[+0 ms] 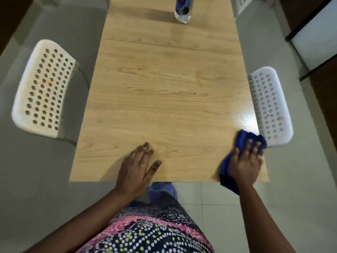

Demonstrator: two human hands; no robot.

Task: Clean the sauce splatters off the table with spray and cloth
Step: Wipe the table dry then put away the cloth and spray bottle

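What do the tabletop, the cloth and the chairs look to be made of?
Table: probably wood-look laminate, going by the printed-looking grain and a glossy glare near the right edge. Cloth: soft blue fabric, bunched under the right hand. Chairs: likely moulded white plastic, with perforated backs.

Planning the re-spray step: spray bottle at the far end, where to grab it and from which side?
Judging from its pose, grip the spray bottle around its round labelled body, coming from the near side. It stands upright on the table, nothing beside it. Its head is out of frame, so the body is the safe bet.
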